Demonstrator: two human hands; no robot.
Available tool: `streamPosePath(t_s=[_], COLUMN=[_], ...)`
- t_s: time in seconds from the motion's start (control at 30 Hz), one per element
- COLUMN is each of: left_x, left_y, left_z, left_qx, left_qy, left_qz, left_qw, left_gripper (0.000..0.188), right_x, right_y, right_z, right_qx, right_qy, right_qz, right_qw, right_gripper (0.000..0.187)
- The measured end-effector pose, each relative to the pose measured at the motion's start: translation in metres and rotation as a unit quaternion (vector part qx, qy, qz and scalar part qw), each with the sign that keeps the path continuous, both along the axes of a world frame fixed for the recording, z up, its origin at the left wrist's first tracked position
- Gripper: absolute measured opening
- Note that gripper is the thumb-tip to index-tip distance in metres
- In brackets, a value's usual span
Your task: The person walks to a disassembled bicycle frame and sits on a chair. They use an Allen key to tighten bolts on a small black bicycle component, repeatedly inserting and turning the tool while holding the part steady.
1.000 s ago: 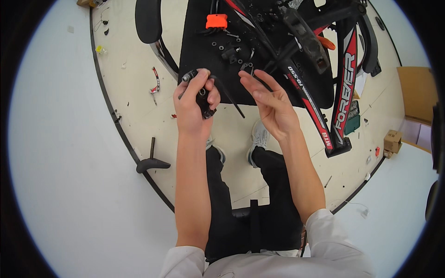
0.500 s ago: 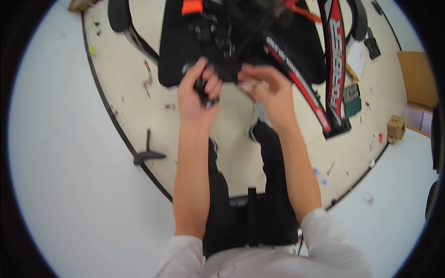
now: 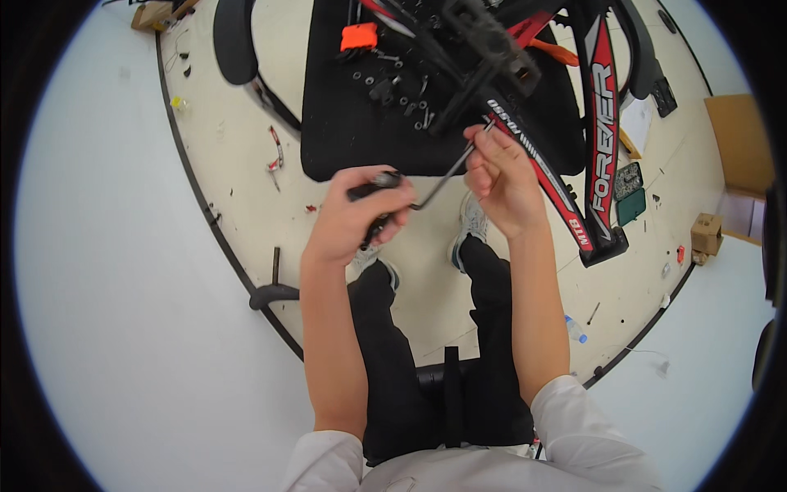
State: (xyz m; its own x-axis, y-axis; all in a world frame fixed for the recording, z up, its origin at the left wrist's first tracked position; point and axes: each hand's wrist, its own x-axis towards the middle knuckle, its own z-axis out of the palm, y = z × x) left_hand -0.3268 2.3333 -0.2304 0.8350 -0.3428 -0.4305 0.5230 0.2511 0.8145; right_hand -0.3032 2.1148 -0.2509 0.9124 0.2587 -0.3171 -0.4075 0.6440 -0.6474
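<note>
My left hand [image 3: 334,220] is closed around a small black bike part [image 3: 375,185]; its exact kind is hidden by the fingers. My right hand [image 3: 510,176] pinches the far end of a thin metal hex key [image 3: 449,175]. The key slants down to the left, and its bent short end reaches the black part at my left fingertips; whether it sits in a bolt I cannot tell. Just beyond the right hand lies a black and red bicycle frame [image 3: 603,123], resting on a black chair seat [image 3: 352,148].
Loose nuts, bolts and small parts [image 3: 402,102] lie on the seat beside an orange piece [image 3: 359,37]. An orange-handled tool [image 3: 557,54] is by the frame. On the floor are a green case [image 3: 631,207], a bottle [image 3: 575,330], a small cardboard box [image 3: 706,234] and a bike saddle [image 3: 275,295].
Both hands were blurred and close to the seat edge. Now the left hand is lower and turned, and the right holds the hex key out plainly against the black part.
</note>
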Motion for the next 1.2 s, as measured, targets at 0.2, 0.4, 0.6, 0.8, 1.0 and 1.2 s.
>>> streamPosePath(t_s=[0.2,0.4,0.6,0.8,1.0,1.2], left_x=[-0.014,-0.002,-0.009,-0.019,-0.019,0.005], left_y=[-0.015,-0.001,0.017,0.003,-0.007,-0.003], left_z=[-0.023,-0.015,-0.006,-0.008,-0.033,-0.022], left_qx=[0.208,-0.03,-0.043,0.201,0.187,-0.03], left_qy=[0.002,-0.03,-0.041,0.015,-0.028,0.002], left_qz=[0.081,0.271,0.108,0.054,0.134,0.28], left_qw=[0.975,0.962,0.992,0.978,0.973,0.959], left_gripper=[0.017,0.014,0.013,0.015,0.019,0.014], right_x=[-0.02,-0.029,-0.013,-0.027,-0.039,-0.022], right_y=[0.02,0.047,0.032,0.035,0.06,0.045], right_z=[0.007,0.001,-0.018,-0.014,-0.004,0.0], right_qx=[-0.054,-0.2,-0.359,-0.412,-0.313,-0.193], right_qy=[-0.116,-0.141,-0.226,-0.234,-0.249,-0.322], right_qz=[0.164,0.36,0.156,0.071,0.102,0.174], right_qw=[0.978,0.9,0.892,0.878,0.911,0.91], right_gripper=[0.029,0.038,0.036,0.032,0.033,0.051])
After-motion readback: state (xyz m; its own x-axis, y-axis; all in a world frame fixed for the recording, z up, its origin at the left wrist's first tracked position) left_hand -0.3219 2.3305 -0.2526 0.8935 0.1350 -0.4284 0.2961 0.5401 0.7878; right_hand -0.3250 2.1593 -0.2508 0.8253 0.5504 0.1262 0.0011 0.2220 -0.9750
